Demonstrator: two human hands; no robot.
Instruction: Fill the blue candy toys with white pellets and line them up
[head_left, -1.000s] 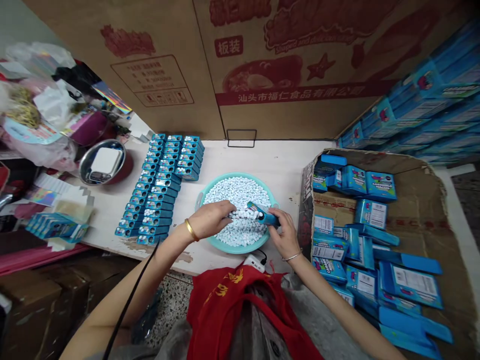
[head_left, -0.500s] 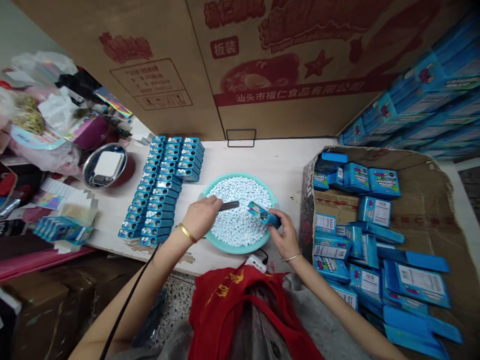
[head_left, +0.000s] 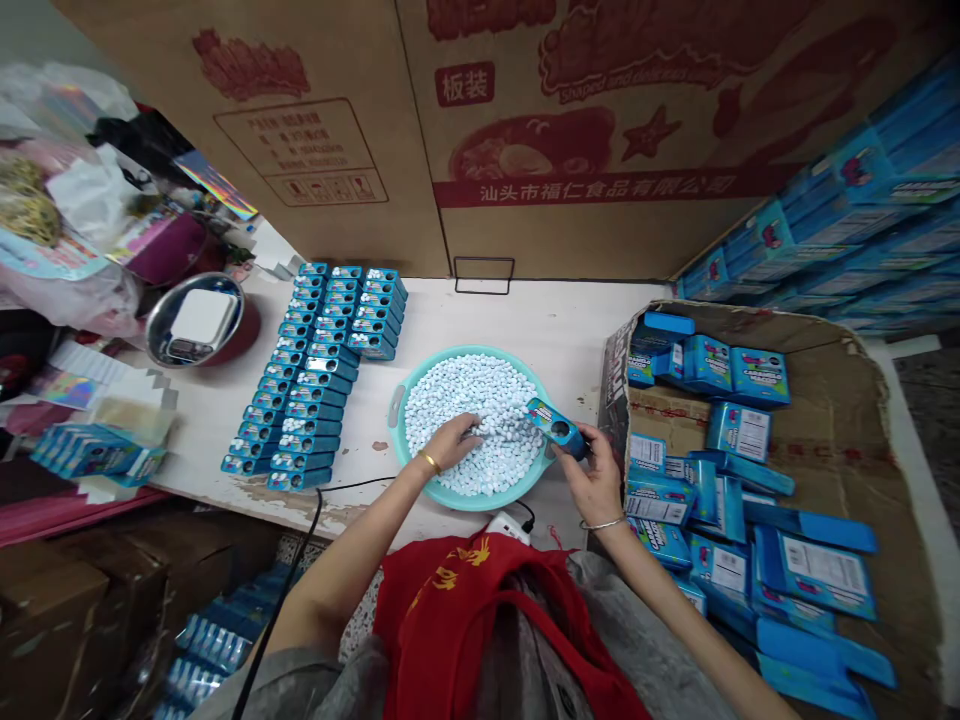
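The fingers of the left hand (head_left: 471, 430) are slightly spread and pressed into the pale blue-white pellets (head_left: 480, 395), and whether they hold any is hidden. The fingers of the right hand (head_left: 583, 447) are together, clamped around a small blue box (head_left: 556, 428) that sits just over the basin's right edge. The box is tilted, with a round dark opening turned up, perhaps so that the opening stays in view and anything spilled drops back into the basin.

The left hand (head_left: 448, 445) and right hand (head_left: 598, 482) meet over a round teal plastic basin (head_left: 480, 504), heaped with pellets and placed within reach of both. It stands on a white bench (head_left: 487, 315), beside long, tightly packed rows of small blue boxes (head_left: 315, 395), lined up to the left, perhaps for easy counting; their contents cannot be told.

To the right, a low cardboard tray (head_left: 840, 390) holds loose blue boxes (head_left: 759, 376) and flat blue cartons (head_left: 814, 565). Farther left, a steel bowl (head_left: 154, 335) holds a white block (head_left: 201, 315), and a large printed carton (head_left: 600, 130) stands behind the bench
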